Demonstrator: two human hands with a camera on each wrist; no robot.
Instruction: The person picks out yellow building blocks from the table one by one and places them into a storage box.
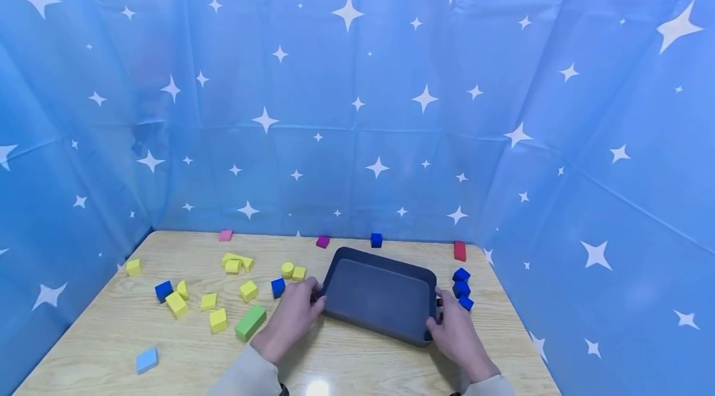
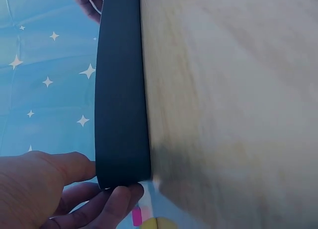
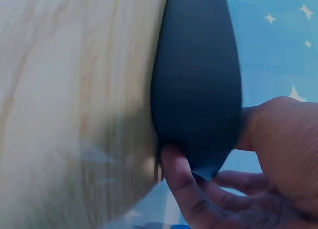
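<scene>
A dark grey rectangular tray (image 1: 380, 297) with low walls is held between both hands, turned at an angle with its right end nearer me. My left hand (image 1: 296, 309) grips its left end, thumb at the rim and fingers round the corner. At the right end, my right hand (image 1: 455, 328) pinches the rim near the front corner. In the left wrist view the tray's long outer wall (image 2: 121, 90) stands close over the tabletop, fingers curled below its corner. The right wrist view shows a finger (image 3: 180, 172) against the tray's underside edge.
Several yellow blocks (image 1: 218, 320) lie on the wooden table (image 1: 346, 371) to the left. A green block (image 1: 250, 323) and a blue cube (image 1: 278, 288) are beside my left hand. Several blue blocks (image 1: 461, 288) line up right of the tray. A starry blue curtain (image 1: 313, 104) surrounds the table.
</scene>
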